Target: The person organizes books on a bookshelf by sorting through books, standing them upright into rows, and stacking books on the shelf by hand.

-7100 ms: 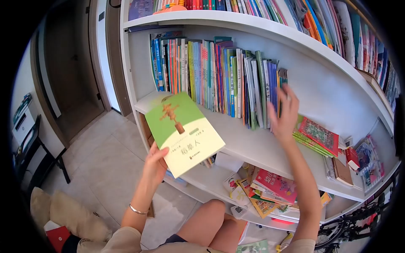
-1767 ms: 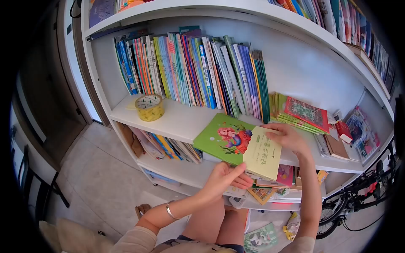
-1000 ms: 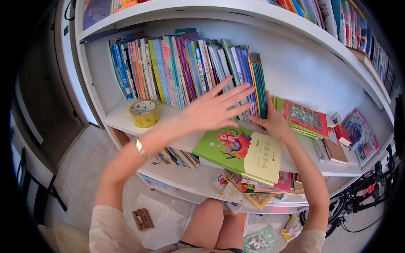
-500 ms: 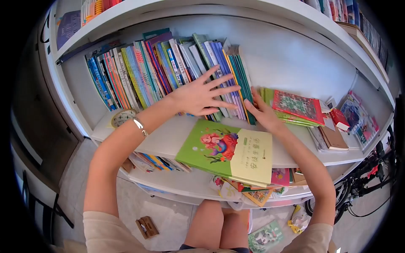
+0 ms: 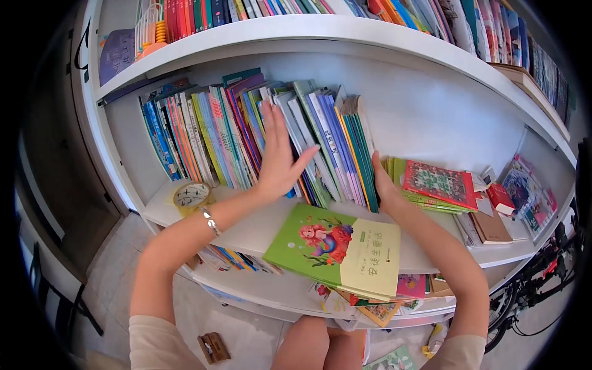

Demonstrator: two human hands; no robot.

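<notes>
A long row of upright books (image 5: 213, 135) leans slightly on the middle shelf. My left hand (image 5: 277, 157) lies against the spines near the row's middle, thumb apart from the fingers, holding nothing. At the row's right end my right hand (image 5: 385, 185) rests open beside the dark green books (image 5: 361, 160), its fingers partly hidden behind them. In front, a stack of green and cream books (image 5: 336, 250) with a mermaid cover lies flat and juts over the shelf edge. A roll of yellow tape (image 5: 192, 196) is left of it.
Flat green books with a red one (image 5: 439, 184) on top lie right of my right hand, near a small red box (image 5: 500, 198) and a brown notebook (image 5: 490, 227). The upper shelf (image 5: 296, 28) curves overhead. A bicycle (image 5: 524, 296) stands at lower right.
The mermaid-cover book went from both hands onto the shelf front. My hands moved to the upright row. Since the last earlier frame, my left hand's spread fingers have come together and point upward.
</notes>
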